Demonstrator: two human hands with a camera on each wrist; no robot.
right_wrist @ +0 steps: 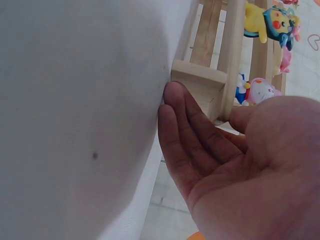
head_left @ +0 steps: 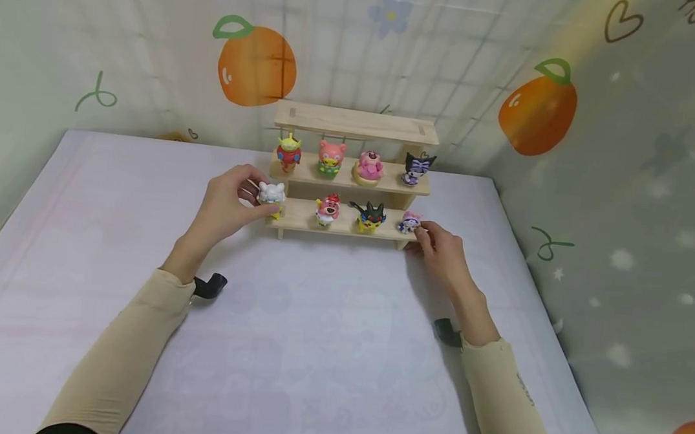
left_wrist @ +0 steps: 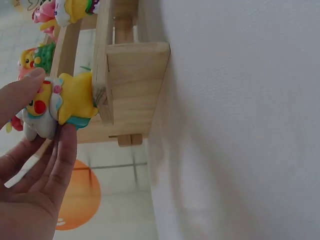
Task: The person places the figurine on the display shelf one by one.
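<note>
A three-tier wooden display shelf (head_left: 335, 227) carries small toy figurines on its lower two tiers. At the left end of the bottom tier, my left hand (head_left: 229, 195) holds a yellow figurine with a white cap (head_left: 271, 193) between thumb and fingers. In the left wrist view, the feet of this yellow figurine (left_wrist: 80, 97) are right at the board. My right hand (head_left: 442, 247) grips the right end of the bottom tier, beside a pink and purple figurine (head_left: 409, 222). In the right wrist view, its fingers (right_wrist: 172, 130) lie against the shelf's end support (right_wrist: 197, 82).
A red-and-pink figurine (head_left: 327, 209) and a black-eared yellow one (head_left: 371, 218) stand along the bottom tier. Several more, including a pink bear (head_left: 369, 168), line the middle tier. Behind the white-covered table (head_left: 318, 345) hangs a curtain (head_left: 156, 53) printed with oranges.
</note>
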